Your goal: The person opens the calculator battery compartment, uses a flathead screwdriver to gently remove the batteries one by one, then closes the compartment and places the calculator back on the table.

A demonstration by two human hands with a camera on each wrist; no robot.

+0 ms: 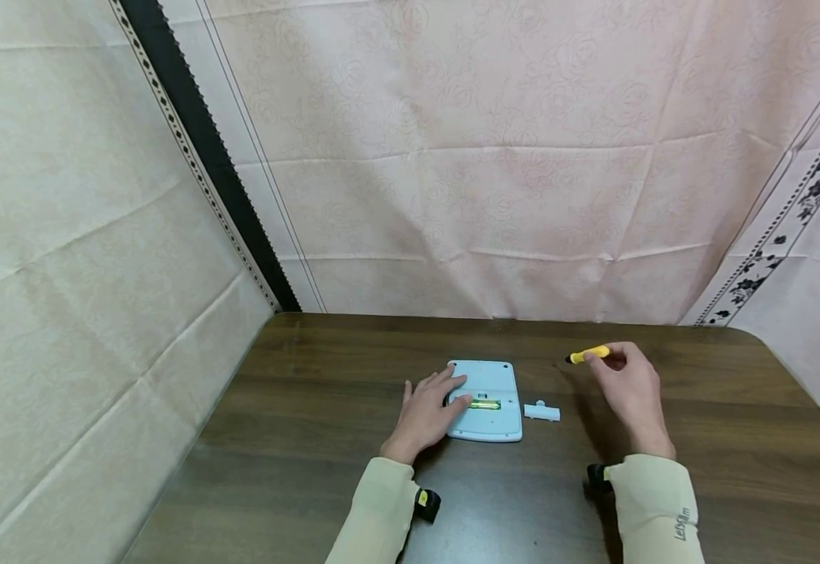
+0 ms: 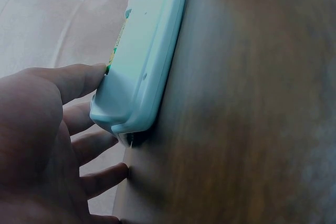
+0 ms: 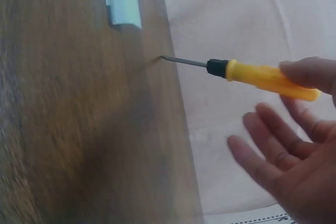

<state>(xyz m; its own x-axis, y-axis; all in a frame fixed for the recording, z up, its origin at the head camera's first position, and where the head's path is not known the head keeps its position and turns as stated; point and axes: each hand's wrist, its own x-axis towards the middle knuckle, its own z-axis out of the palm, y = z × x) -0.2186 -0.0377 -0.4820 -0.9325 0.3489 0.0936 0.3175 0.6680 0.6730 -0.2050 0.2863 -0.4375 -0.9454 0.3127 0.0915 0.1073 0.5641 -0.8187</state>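
Observation:
A flat light-blue device lies on the table with an uncovered battery slot; its exact kind cannot be told. Inside the slot sits a green-and-yellow battery. My left hand rests on the device's left side, fingers spread, the thumb touching beside the battery. To the right, my right hand pinches the yellow handle of a screwdriver between thumb and forefinger, its other fingers loose. The metal shaft points left, above the table. A light-blue battery cover lies just right of the device, apart from it.
The brown wooden table ends at the back against a pale pink cloth. A whitish cloth hangs along the left side, and another with a black floral border along the right.

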